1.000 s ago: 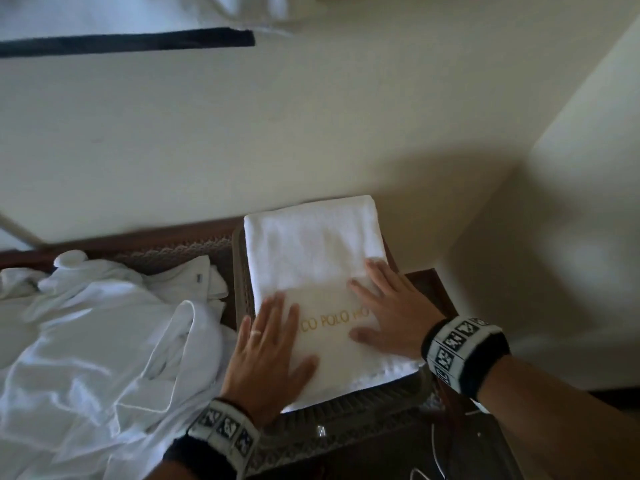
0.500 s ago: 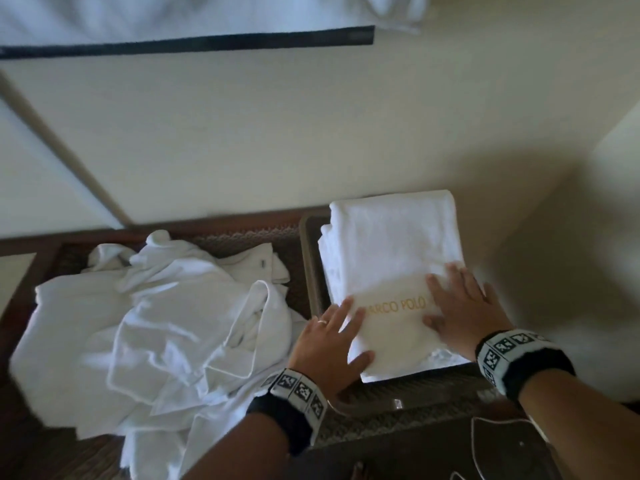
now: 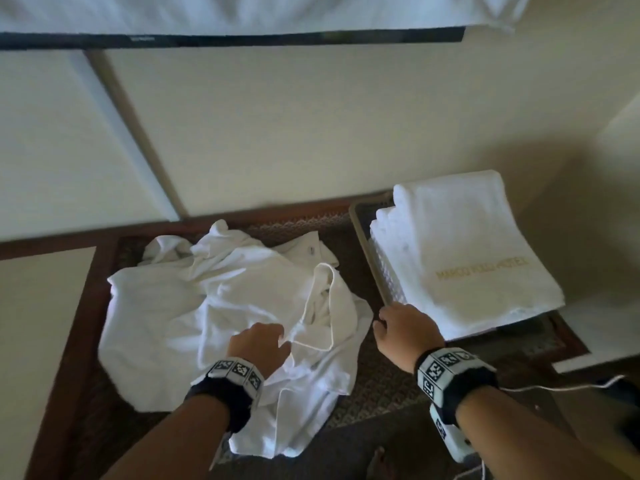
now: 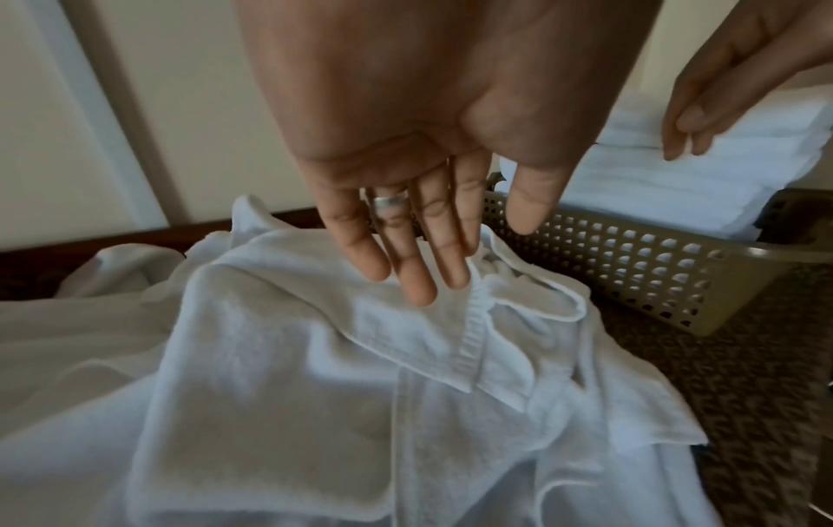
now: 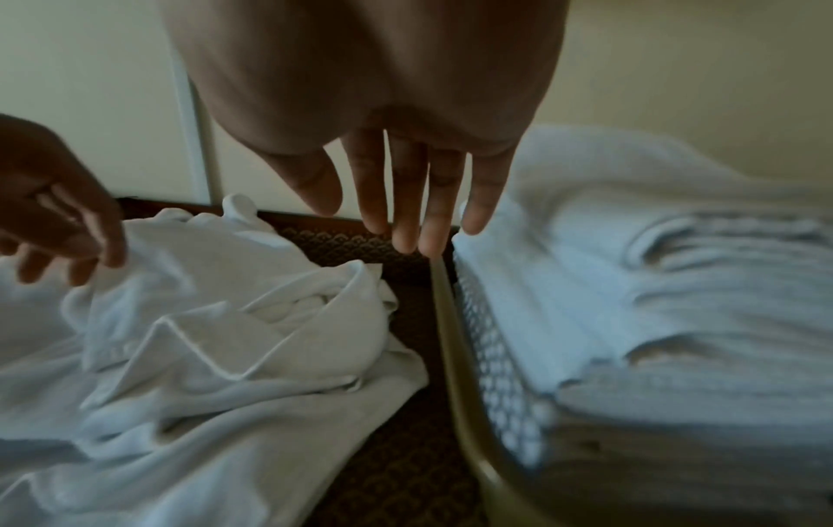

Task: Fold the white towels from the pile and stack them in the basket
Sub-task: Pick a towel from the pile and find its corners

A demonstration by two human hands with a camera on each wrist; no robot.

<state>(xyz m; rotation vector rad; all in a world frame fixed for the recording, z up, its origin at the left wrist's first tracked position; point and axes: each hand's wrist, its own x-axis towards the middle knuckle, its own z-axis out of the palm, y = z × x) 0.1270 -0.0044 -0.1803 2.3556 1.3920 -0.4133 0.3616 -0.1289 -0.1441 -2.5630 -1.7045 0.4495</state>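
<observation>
My left hand (image 3: 260,344), fingers straight, hovers over one rumpled pile of white towels (image 3: 194,313) on the dark patterned floor. My right hand (image 3: 405,329), fingers relaxed, hangs by the perforated beige plastic basket's (image 4: 649,264) rim; one folded white towel stack (image 3: 460,251) fills it.

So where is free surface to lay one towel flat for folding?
A bare strip of patterned mat lies between the towel pile and the basket, under the right hand. The left is crowded by the pile, and the basket holds folded towels.
</observation>
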